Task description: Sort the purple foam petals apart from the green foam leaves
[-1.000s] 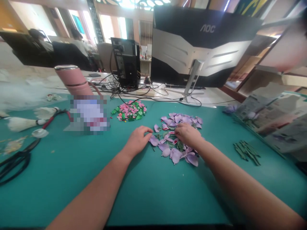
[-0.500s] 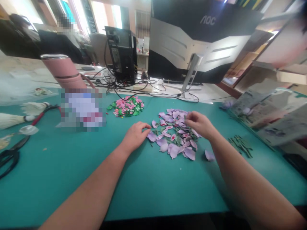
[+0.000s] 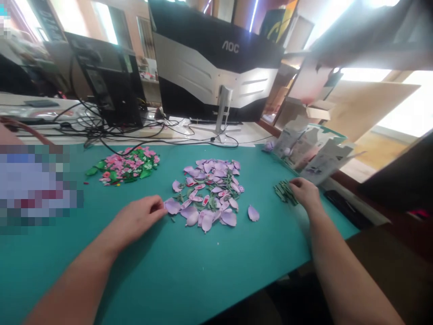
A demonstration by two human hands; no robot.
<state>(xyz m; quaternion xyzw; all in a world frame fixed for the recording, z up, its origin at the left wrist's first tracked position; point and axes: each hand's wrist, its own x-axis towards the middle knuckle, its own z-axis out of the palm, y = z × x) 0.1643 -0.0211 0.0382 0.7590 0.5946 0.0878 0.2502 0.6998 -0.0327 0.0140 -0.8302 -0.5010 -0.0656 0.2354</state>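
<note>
Several green stems [image 3: 283, 192] lie right of the petals [image 3: 207, 220], at your right hand [image 3: 306, 192], its grip unclear; likely light, stiff, best held mid-length; your left hand [image 3: 138, 218] has fingertips together on one petal [image 3: 173, 206].

I can count two hands, one left hand [image 3: 140, 217] and one right hand [image 3: 307, 195], and three groups: one purple heap [image 3: 207, 220], one pink-and-green heap [image 3: 130, 166], one group of green stems [image 3: 281, 191], whose pieces overlap too much for exact counting. There are also one separate petal [image 3: 253, 213], one monitor [image 3: 211, 67] and one computer tower [image 3: 110, 85].
</note>
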